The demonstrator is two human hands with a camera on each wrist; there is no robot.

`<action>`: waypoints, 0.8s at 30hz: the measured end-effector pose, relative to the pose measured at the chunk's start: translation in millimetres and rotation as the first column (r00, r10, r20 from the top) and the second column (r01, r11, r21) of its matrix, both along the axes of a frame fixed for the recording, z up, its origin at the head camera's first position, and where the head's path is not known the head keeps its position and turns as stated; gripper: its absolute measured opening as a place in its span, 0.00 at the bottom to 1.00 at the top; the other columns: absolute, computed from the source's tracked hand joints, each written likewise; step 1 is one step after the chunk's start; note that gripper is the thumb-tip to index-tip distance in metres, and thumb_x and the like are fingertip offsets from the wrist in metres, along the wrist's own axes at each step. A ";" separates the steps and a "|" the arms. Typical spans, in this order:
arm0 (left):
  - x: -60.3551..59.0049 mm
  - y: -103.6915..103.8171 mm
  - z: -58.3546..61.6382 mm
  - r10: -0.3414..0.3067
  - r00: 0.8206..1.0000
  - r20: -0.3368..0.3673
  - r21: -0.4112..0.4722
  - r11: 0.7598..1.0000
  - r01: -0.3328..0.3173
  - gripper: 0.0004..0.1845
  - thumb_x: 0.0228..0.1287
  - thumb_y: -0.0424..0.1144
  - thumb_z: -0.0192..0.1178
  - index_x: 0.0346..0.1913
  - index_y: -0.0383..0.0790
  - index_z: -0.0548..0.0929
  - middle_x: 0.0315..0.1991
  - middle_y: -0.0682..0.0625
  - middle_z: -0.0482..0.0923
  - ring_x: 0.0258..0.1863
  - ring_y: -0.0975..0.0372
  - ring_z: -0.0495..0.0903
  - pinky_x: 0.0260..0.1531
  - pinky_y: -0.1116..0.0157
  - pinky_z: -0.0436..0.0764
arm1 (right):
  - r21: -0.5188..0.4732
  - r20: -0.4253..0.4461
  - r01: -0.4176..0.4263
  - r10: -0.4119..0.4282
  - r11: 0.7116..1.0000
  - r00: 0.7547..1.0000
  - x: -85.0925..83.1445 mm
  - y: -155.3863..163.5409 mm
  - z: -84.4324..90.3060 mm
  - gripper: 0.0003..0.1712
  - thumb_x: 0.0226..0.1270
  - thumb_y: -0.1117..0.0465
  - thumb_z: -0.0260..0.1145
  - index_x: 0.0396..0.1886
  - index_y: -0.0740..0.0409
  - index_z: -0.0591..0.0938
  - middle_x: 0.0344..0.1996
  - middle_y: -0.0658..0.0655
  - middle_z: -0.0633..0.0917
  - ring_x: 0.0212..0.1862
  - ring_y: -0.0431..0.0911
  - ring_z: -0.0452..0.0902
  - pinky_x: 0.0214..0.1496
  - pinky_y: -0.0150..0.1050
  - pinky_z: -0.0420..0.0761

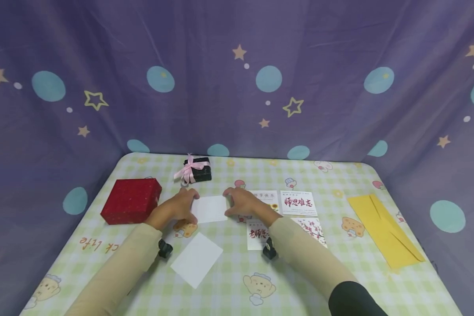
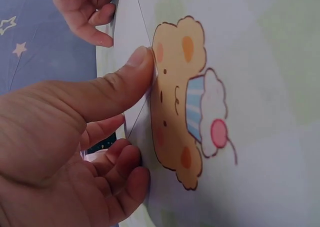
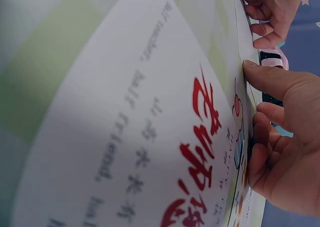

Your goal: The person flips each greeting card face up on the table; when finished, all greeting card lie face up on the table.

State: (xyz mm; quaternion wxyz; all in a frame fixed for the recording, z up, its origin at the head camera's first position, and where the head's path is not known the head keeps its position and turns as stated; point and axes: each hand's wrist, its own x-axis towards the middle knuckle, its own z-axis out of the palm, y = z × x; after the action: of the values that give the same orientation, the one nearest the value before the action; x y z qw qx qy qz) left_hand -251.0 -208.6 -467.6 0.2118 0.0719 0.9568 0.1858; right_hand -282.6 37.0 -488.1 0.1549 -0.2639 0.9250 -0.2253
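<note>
From the head view, both hands meet at a small white card (image 1: pixel 210 209) lying flat on the checked worktop (image 1: pixel 339 263), between the red gift box (image 1: pixel 131 200) and the printed greeting cards (image 1: pixel 298 202). The left hand (image 1: pixel 180 206) sits at the card's left edge, the right hand (image 1: pixel 242 202) at its right edge. That view does not show the finger contact; the wrist views do. In the left wrist view the left hand (image 2: pixel 65 152) has its thumb pressed against the card's (image 2: pixel 131 52) edge with the other fingers curled loosely beneath, pinching at it, beside a printed bear on the cloth (image 2: pixel 182 102). In the right wrist view the right hand (image 3: pixel 285 137) likewise sets its thumb tip on the card's edge with the fingers curled below (whether the card is lifted off the cloth cannot be told). Only the head view shows the surroundings: a second white card (image 1: pixel 196 259) nearer the person, a black box with a pink ribbon (image 1: pixel 196 169) behind, and a yellow envelope (image 1: pixel 385 230) well apart to the right.
</note>
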 end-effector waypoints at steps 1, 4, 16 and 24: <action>0.5 0.4 0.8 0.002 1.000 0.002 -0.002 1.000 -0.002 0.44 0.49 0.45 0.81 0.67 0.41 0.69 0.61 0.34 0.66 0.56 0.49 0.73 0.64 0.45 0.75 | 0.002 0.003 0.002 -0.002 1.000 1.000 -0.2 -0.3 -0.6 0.42 0.55 0.50 0.80 0.69 0.52 0.74 0.42 0.51 0.83 0.42 0.42 0.77 0.52 0.40 0.79; 1.4 -0.5 0.3 0.003 1.000 -0.004 0.005 1.000 -0.003 0.44 0.49 0.44 0.81 0.67 0.41 0.69 0.60 0.35 0.66 0.56 0.49 0.73 0.64 0.45 0.75 | 0.007 0.009 0.001 -0.001 1.000 1.000 -0.8 -0.4 -0.7 0.43 0.55 0.50 0.80 0.70 0.51 0.73 0.42 0.50 0.82 0.41 0.42 0.77 0.51 0.39 0.79; 6.6 -5.1 -2.1 0.001 0.999 -0.041 0.041 0.999 0.000 0.45 0.49 0.43 0.81 0.69 0.43 0.68 0.61 0.34 0.65 0.55 0.48 0.73 0.62 0.44 0.76 | -0.030 0.031 0.031 -0.030 0.999 0.999 0.9 -0.7 -2.9 0.44 0.55 0.52 0.80 0.71 0.48 0.72 0.46 0.51 0.82 0.44 0.43 0.78 0.52 0.41 0.79; 9.7 -6.2 -1.1 -0.006 0.999 -0.043 0.055 0.998 0.008 0.47 0.53 0.44 0.79 0.74 0.44 0.66 0.61 0.35 0.65 0.55 0.49 0.74 0.61 0.43 0.77 | -0.070 0.045 0.047 -0.044 0.996 0.998 2.7 1.9 -5.9 0.45 0.56 0.53 0.80 0.71 0.46 0.68 0.44 0.49 0.83 0.40 0.42 0.79 0.48 0.40 0.80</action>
State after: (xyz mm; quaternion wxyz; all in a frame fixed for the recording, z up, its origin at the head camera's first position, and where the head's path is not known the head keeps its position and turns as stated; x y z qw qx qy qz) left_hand -241.3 -214.9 -468.7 0.1896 0.0850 0.9554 0.2099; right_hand -279.9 38.8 -494.0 0.1604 -0.2430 0.9185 -0.2674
